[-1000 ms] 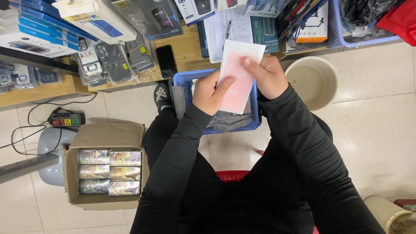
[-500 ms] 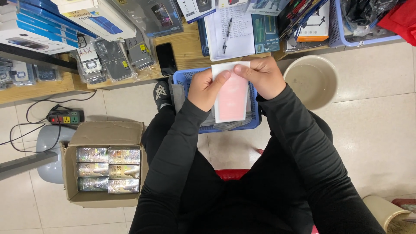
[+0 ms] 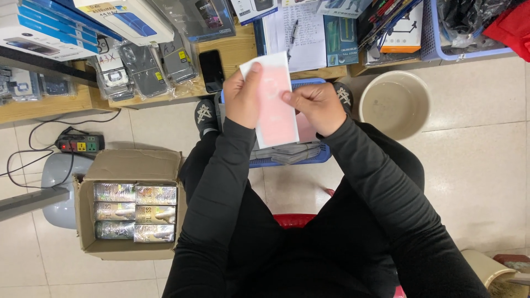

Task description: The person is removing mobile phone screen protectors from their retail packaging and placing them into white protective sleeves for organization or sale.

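A flat, pale pink rectangular packet with a white border point(image 3: 273, 102) is held upright between both hands above a blue plastic basket point(image 3: 287, 161) that rests over the seated person's legs. The left hand point(image 3: 243, 99) is closed on the packet's left long edge, thumb laid across the front near the top. The right hand point(image 3: 314, 105) is closed in a pinch at the right edge, fingertips point(image 3: 287, 96) set on the face about midway up. Grey flat items point(image 3: 292, 152) lie stacked in the basket beneath.

For the step in hand to be done well, the packet is best kept taut and supported along one edge while the opposite edge is worked; pressure is best applied at the border rather than on the pink face, so that the thin contents are not bent. The work is best kept over the basket, so that anything released is caught there.

To the left, an open brown cardboard box point(image 3: 130, 165) of shiny silver packs point(image 3: 135, 212) stands on the tiled floor; a beige round plastic basin point(image 3: 395, 102) stands to the right.
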